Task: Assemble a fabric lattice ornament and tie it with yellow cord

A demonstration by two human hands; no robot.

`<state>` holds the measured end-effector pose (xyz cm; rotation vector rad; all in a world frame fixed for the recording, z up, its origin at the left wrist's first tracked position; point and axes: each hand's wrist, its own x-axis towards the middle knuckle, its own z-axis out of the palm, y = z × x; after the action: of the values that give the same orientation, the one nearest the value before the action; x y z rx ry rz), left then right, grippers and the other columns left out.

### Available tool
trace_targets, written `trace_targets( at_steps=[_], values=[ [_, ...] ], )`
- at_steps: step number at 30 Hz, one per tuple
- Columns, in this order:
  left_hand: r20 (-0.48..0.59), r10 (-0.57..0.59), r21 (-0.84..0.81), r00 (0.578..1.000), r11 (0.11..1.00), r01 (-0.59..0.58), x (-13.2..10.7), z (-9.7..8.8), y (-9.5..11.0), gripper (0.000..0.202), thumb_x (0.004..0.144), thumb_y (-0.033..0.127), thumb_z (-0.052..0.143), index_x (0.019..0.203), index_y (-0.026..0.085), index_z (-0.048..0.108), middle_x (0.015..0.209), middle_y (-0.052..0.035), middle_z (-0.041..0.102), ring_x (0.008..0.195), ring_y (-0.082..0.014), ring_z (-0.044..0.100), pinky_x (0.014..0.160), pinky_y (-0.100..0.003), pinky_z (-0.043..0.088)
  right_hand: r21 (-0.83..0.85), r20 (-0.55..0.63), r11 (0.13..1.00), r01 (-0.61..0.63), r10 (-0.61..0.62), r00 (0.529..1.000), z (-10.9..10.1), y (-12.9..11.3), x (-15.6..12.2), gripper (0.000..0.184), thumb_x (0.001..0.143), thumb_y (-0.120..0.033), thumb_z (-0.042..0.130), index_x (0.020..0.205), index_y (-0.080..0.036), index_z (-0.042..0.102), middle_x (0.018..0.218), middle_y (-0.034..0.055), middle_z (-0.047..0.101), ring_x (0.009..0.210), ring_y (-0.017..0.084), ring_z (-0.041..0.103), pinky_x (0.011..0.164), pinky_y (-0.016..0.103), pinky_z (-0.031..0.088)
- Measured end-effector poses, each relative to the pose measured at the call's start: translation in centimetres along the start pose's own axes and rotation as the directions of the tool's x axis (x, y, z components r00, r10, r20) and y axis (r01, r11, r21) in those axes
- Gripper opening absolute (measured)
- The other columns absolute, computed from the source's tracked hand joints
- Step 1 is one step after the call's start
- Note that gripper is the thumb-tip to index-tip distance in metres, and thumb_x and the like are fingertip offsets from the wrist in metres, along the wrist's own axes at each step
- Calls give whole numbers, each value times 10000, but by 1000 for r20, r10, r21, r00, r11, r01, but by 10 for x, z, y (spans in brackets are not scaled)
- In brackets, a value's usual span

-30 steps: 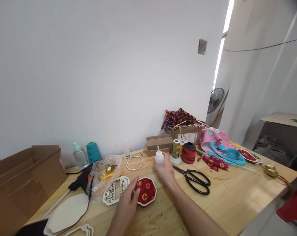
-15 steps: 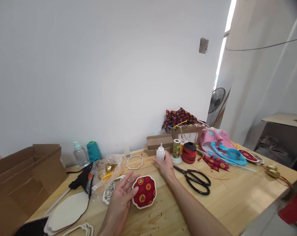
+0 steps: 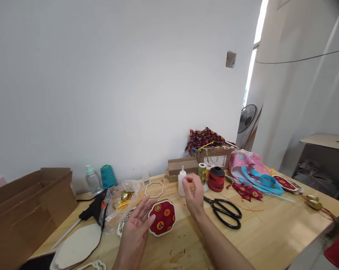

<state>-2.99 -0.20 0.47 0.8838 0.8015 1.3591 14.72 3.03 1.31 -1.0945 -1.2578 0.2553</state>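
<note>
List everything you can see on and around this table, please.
table: 1, light wood, under everything
pad: 1, red flowered, white-edged, front centre
glue bottle: 1, white, upright behind pad
scissors: 1, black, right of pad
spool: 1, gold, right of glue bottle
ribbon roll: 1, red and black, right of spool
ring: 1, white, behind pad
bag: 1, clear, left of pad
glue gun: 1, black, left of bag
cone: 1, teal, by wall
big box: 1, brown, far left
cloth pile: 1, dark flowered, back
pink cloth: 1, pink and blue, right
left hand: 1, open, by pad's left edge
right hand: 1, loosely curled, empty, beside glue bottle
</note>
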Motion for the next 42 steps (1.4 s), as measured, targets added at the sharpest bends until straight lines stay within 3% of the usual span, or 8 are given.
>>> trace_targets(
  at_steps=[3, 6, 13, 19, 26, 31, 36, 42],
  values=[
    [22, 104, 52, 994, 993, -105, -1, 0, 2, 578, 599, 184, 712, 1137, 250, 509, 1011, -35, 665, 1019, -182, 560, 811, -225, 478, 74, 273, 988, 137, -152, 950, 1, -16, -4, 167, 758, -321, 534, 683, -212, 635, 676, 10, 609, 688, 164, 524, 688, 289, 388],
    [42, 175, 90, 984, 980, -178, 0, -1, 2, 592, 613, 198, 704, 1159, 261, 486, 994, -23, 670, 999, -175, 572, 814, -218, 476, 128, 387, 974, 185, -221, 895, 5, -21, -6, 139, 728, -319, 588, 675, -221, 671, 655, 7, 626, 676, 162, 533, 689, 294, 386],
    [9, 141, 116, 990, 983, -141, 2, -2, 0, 662, 593, 253, 715, 1202, 245, 454, 1050, -52, 653, 1063, -210, 531, 871, -267, 447, 203, 354, 971, 127, -193, 915, 10, -25, -6, 159, 739, -293, 584, 653, -213, 691, 605, 14, 608, 638, 155, 532, 652, 287, 409],
    [-31, 39, 130, 999, 991, -35, 3, -4, -3, 494, 680, 348, 633, 1147, 232, 517, 1151, -60, 599, 1105, -228, 494, 918, -328, 412, 241, 330, 969, 45, -125, 936, 11, -24, -7, 163, 728, -278, 593, 607, -225, 687, 569, 4, 583, 607, 149, 521, 619, 278, 416],
    [-40, 84, 178, 996, 981, -76, 1, -3, -3, 430, 698, 370, 609, 1095, 211, 564, 1177, -59, 581, 1133, -232, 465, 933, -330, 394, 326, 338, 943, -68, -49, 940, 9, -27, -7, 74, 675, -279, 642, 657, -254, 710, 615, 10, 584, 666, 168, 524, 654, 301, 416],
    [1, -35, -68, 999, 997, 35, -3, 5, 3, 413, 728, 346, 590, 1123, 234, 544, 1109, -55, 626, 1055, -210, 537, 864, -308, 458, 416, 345, 862, -290, 146, 927, 16, -21, -9, 155, 631, -363, 673, 581, -217, 691, 607, 8, 586, 631, 155, 514, 619, 283, 415],
    [107, -100, -255, 989, 959, 125, -2, 7, 8, 352, 749, 350, 565, 1082, 236, 581, 1070, -66, 646, 957, -204, 599, 781, -297, 510, 493, 468, 589, -641, 442, 765, 29, -11, -18, 347, 682, -476, 598, 577, -148, 637, 518, 8, 580, 467, 106, 492, 502, 247, 417],
    [182, -51, -249, 982, 964, 96, -4, 2, 6, 334, 748, 274, 578, 1081, 254, 582, 1126, -64, 615, 992, -214, 580, 789, -292, 503, 475, 684, 253, -843, 495, 535, 32, -19, -27, 290, 610, -400, 703, 611, -118, 639, 522, -5, 587, 441, 52, 485, 429, 146, 374]
  ],
)
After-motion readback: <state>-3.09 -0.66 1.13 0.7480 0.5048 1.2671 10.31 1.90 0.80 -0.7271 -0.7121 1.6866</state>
